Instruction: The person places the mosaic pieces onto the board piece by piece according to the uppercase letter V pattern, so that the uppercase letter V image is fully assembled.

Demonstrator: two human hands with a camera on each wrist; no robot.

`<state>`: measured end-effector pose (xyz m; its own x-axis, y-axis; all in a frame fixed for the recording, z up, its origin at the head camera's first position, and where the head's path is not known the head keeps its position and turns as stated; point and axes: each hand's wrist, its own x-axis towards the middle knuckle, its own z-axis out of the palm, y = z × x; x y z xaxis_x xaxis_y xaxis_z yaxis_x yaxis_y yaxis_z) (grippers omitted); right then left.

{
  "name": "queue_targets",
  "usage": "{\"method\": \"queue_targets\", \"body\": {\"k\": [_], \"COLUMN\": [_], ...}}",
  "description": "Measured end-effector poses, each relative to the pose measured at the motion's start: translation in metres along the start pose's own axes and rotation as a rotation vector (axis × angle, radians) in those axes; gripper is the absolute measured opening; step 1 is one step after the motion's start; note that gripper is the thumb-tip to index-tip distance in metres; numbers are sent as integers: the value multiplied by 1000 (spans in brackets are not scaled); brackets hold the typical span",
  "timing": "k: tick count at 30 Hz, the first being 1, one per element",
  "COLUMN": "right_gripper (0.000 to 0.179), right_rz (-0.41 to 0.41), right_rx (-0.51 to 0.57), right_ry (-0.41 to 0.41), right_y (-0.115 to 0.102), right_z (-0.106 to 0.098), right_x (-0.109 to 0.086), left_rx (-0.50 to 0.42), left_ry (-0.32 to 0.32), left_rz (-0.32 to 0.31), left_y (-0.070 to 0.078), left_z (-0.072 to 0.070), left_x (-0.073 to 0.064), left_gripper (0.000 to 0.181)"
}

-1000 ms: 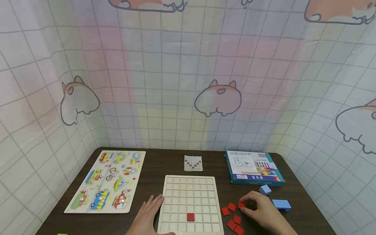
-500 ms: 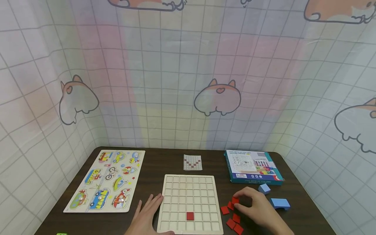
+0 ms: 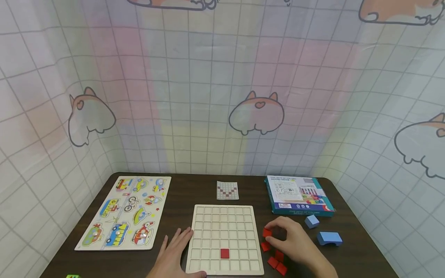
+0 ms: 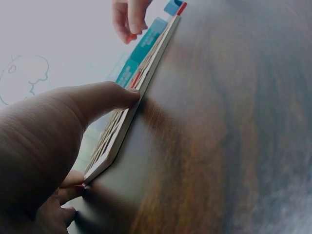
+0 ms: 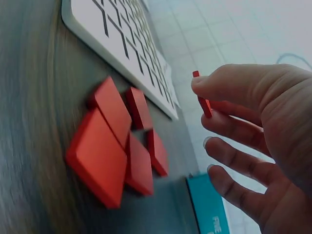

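A pale grid board (image 3: 215,234) lies in front of me, with one red square tile (image 3: 225,253) in a cell near its front. My left hand (image 3: 172,255) rests against the board's left side, fingers extended; in the left wrist view its thumb (image 4: 114,95) presses the near edge. Between thumb and index finger, my right hand (image 3: 293,240) pinches another red tile (image 5: 203,100), held up edge-on in the right wrist view. Below that hand, several loose red tiles (image 5: 105,156) lie on the table right of the board.
A small pattern card (image 3: 227,190) lies behind the board. At left is a vehicle picture puzzle (image 3: 125,214). A flat game box (image 3: 299,196), a blue cube (image 3: 312,221) and a blue arch block (image 3: 329,238) are at right. A green piece (image 3: 72,276) shows at the front edge.
My right hand has lifted a red tile from beside the pile and carried it left toward the board. The left hand has stayed at the board's side.
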<state>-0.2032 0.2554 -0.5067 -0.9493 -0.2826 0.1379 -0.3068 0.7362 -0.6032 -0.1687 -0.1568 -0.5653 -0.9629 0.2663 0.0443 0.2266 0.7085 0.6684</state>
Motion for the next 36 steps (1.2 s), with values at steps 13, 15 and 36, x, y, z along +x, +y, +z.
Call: {"method": "queue_targets", "body": {"k": [13, 15, 36], "right_gripper": [17, 17, 16], "right_rz": [-122, -117, -273], "right_rx": [72, 75, 106], "right_ry": [-78, -87, -143], "right_y": [-32, -34, -66], "right_z": [23, 28, 73], "right_x": [18, 21, 37], "left_rx": [-32, -30, -16], "left_ry": [-7, -7, -31], "left_rz": [-18, -19, -43], "left_y": [2, 2, 4], "left_z": [-1, -1, -1], "left_x": [-1, -1, 0], "left_gripper": [127, 127, 127]}}
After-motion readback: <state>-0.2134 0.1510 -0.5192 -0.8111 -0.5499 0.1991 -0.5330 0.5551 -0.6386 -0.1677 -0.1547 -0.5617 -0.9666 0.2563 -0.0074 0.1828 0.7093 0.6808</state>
